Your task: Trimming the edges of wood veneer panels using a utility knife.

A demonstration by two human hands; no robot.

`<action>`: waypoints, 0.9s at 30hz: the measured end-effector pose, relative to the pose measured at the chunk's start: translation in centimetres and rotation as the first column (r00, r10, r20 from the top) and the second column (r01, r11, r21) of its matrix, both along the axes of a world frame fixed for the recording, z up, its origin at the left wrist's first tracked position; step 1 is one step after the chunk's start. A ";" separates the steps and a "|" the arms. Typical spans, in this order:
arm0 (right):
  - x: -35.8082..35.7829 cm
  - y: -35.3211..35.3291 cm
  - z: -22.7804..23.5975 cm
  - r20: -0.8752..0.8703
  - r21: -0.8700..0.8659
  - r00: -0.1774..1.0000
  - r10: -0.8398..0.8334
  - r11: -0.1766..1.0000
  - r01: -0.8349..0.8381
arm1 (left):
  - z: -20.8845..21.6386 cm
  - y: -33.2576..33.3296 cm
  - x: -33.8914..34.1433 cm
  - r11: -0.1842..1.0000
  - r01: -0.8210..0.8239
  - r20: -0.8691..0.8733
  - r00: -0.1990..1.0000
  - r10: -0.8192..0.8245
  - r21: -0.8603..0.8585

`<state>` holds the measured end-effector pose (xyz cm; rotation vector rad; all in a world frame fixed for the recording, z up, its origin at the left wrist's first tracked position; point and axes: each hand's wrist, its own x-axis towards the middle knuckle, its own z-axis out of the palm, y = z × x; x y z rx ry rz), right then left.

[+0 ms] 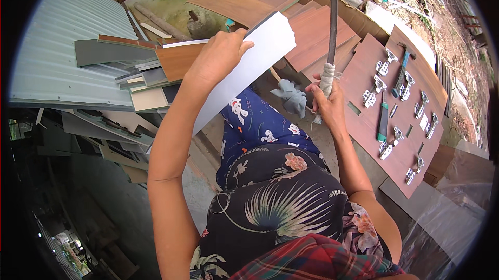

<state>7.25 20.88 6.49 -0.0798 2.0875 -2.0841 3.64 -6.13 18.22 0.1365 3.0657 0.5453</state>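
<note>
My left hand (221, 56) is closed on the upper edge of a long white board (260, 54), which slants across my lap with a ragged far end. My right hand (330, 102) wraps round the pale cloth-bound handle of a long, narrow dark blade or bar (332, 25). The bar points up and away from me, apart from the white board. A grey-blue cloth (291, 97) lies bunched between my hands, near my knee.
Several metal cabinet hinges (385, 61) lie on a brown panel (358, 93) at right, with a hammer (403, 74) and a green-and-black handled tool (383, 119). Brown boards (317, 35) are stacked ahead. Board offcuts (148, 80) pile up at left beside corrugated metal sheeting (67, 41).
</note>
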 end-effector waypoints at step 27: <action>0.0 4.8 2.0 -0.063 0.297 0.998 0.023 0.955 -0.004 | -4.4 6.9 -6.2 0.996 0.060 -0.068 0.996 -0.065 -0.070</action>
